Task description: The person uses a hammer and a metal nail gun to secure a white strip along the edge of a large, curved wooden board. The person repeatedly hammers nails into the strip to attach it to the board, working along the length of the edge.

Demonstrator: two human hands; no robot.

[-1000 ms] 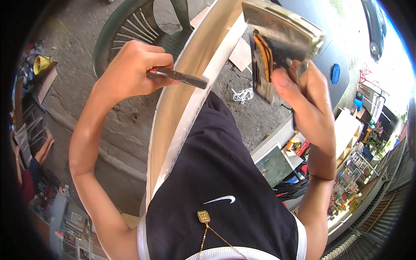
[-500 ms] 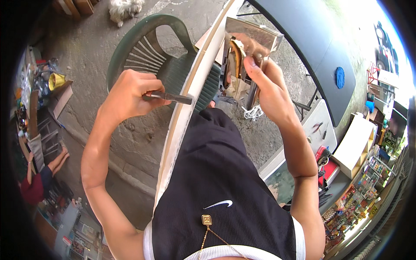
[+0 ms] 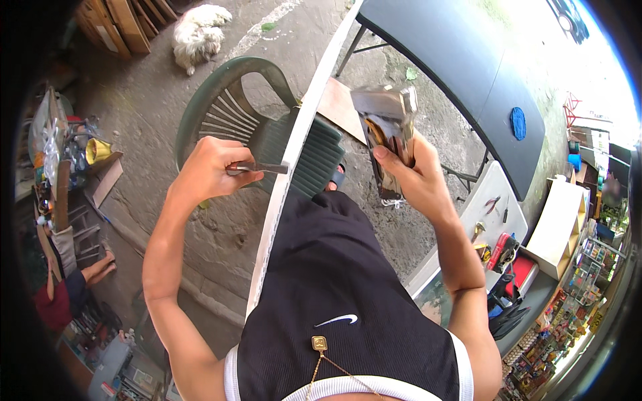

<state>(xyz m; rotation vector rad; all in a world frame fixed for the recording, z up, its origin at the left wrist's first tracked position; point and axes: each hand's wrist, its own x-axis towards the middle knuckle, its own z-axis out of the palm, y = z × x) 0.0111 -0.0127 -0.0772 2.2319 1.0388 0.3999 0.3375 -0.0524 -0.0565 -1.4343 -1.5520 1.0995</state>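
My left hand (image 3: 217,166) is closed around the handle of a narrow flat-bladed scraper (image 3: 271,168). The blade points right, and its tip is at the edge of a long white board (image 3: 281,170); whether it touches cannot be told. That board stands up between my hands, running from the top of the view down to my lap. To its right, my right hand (image 3: 418,170) grips a shiny, see-through boxy container (image 3: 384,103), thumb across its near side. Brown and dark shapes show in the container, too unclear to name.
A green plastic chair (image 3: 224,100) is behind the board, with a white dog (image 3: 199,37) farther back. A dark folding table (image 3: 461,60) holds a blue round item (image 3: 517,123). Pliers (image 3: 493,204) lie on a white table (image 3: 485,194) at right. Another person's legs (image 3: 99,266) show far left.
The container in my right hand has come lower and turned more upright. The scraper stays by the board. The view has shifted, and the tan strip along the board no longer shows.
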